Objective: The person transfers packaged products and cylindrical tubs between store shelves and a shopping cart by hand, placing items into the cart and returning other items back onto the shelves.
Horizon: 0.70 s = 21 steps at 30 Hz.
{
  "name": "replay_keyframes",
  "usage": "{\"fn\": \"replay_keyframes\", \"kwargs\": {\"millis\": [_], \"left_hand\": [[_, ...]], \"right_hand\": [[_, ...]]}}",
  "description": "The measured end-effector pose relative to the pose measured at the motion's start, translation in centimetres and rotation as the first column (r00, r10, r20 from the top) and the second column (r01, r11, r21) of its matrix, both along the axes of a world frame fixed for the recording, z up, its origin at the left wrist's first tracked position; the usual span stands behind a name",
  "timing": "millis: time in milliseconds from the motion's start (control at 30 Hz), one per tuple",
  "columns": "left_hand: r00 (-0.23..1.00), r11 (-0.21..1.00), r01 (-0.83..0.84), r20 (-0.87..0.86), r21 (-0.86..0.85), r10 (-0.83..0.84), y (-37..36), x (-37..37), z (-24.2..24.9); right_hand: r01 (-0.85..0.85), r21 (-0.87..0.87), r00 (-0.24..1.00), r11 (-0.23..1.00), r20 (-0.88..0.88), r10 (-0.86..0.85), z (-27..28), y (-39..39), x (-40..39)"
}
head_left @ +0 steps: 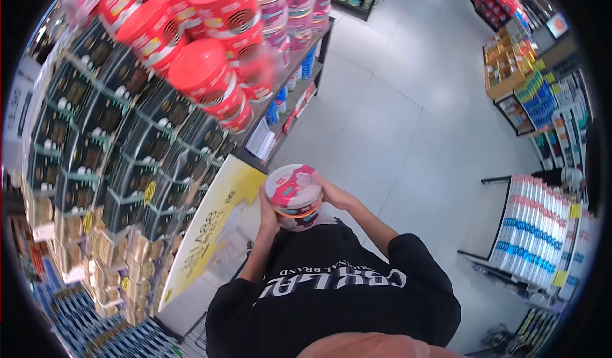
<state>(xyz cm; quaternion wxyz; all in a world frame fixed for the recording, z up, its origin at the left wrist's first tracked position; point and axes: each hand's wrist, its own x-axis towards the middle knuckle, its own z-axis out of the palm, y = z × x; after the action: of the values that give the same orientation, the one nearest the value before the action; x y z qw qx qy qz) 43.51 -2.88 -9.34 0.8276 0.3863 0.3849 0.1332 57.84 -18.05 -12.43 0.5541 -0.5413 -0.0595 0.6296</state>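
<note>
A round tub (293, 189) with a pink and white lid is held close in front of the black shirt. My left hand (268, 210) is closed against one side of it, and my right hand (331, 191) grips the other side near the lid's edge. Beyond the tub, red tubs (204, 71) and pink and purple tubs (273, 7) are stacked on a dark shelf (261, 113). The lower part of the held tub is partly hidden by my hands.
A yellow and white sign board (213, 230) stands left of my arms. Stacked dark packages (127, 135) fill the left side. At the right are a rack of white boxes (532, 230) and cardboard displays (507, 65). Grey floor tiles (382, 122) run between.
</note>
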Motion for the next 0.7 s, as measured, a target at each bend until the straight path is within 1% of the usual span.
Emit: {"fn": "replay_keyframes", "kwargs": {"millis": [33,67,100,133,167,200,233,300,333,367,400,467,567,633,667,700], "left_hand": [[0.973,0.973,0.221,-0.056,-0.058,-0.225,0.2,2.6,0.3],[0.930,0.924,0.366,-0.037,0.111,-0.365,-0.2,5.4,0.2],[0.867,0.829,0.486,-0.038,0.277,-0.496,-1.1,8.4,-0.1],[0.787,0.695,0.575,-0.059,0.431,-0.614,-2.3,11.4,-0.3],[0.717,0.540,0.624,-0.139,0.565,-0.684,-3.6,13.9,0.5],[0.646,0.364,0.647,-0.228,0.670,-0.729,-5.3,16.2,2.1],[0.579,0.175,0.641,-0.321,0.747,-0.749,-7.0,18.5,3.5],[0.508,0.077,0.657,-0.365,0.750,-0.780,-10.2,23.5,5.6],[0.475,0.035,0.667,-0.389,0.744,-0.789,-11.9,25.4,6.0],[0.450,0.002,0.676,-0.411,0.737,-0.793,-13.4,28.1,5.1],[0.400,0.025,0.709,-0.372,0.705,-0.838,-14.8,30.5,4.8],[0.313,0.072,0.779,-0.287,0.622,-0.905,-17.1,35.5,5.1],[0.303,-0.049,0.669,-0.332,0.741,-0.893,-19.2,40.9,6.3],[0.320,-0.019,0.691,-0.329,0.723,-0.889,-18.8,44.0,7.6],[0.325,-0.003,0.701,-0.324,0.713,-0.888,-18.4,45.4,7.9],[0.379,0.019,0.648,-0.301,0.761,-0.875,-17.6,46.7,7.2]], "right_hand": [[0.232,0.039,0.971,0.972,-0.071,-0.229,2.0,-1.3,0.4],[0.445,0.094,0.892,0.890,-0.133,-0.432,2.0,-2.9,1.0],[0.634,0.134,0.770,0.762,-0.205,-0.605,1.7,-4.6,1.8],[0.713,0.165,0.696,0.682,-0.287,-0.658,1.3,-6.4,2.8],[0.782,0.185,0.616,0.595,-0.369,-0.696,0.9,-8.4,3.9],[0.842,0.194,0.533,0.504,-0.450,-0.717,0.4,-10.0,5.2],[0.877,0.181,0.474,0.446,-0.482,-0.737,0.8,-11.4,6.6],[0.931,0.143,0.356,0.334,-0.543,-0.761,2.1,-14.3,9.3],[0.946,0.147,0.323,0.291,-0.539,-0.778,1.4,-15.9,10.4],[0.951,0.169,0.308,0.257,-0.530,-0.790,0.6,-17.4,12.9],[0.959,0.173,0.284,0.225,-0.529,-0.800,0.2,-18.8,14.4],[0.960,0.194,0.273,0.200,-0.507,-0.818,0.3,-22.2,17.9],[0.948,0.248,0.301,0.200,-0.485,-0.821,2.0,-24.0,24.3],[0.927,0.306,0.345,0.218,-0.462,-0.817,4.0,-24.3,28.4],[0.926,0.293,0.351,0.238,-0.436,-0.829,4.8,-24.0,30.5],[0.924,0.284,0.357,0.254,-0.409,-0.840,5.7,-23.1,32.8]]}}
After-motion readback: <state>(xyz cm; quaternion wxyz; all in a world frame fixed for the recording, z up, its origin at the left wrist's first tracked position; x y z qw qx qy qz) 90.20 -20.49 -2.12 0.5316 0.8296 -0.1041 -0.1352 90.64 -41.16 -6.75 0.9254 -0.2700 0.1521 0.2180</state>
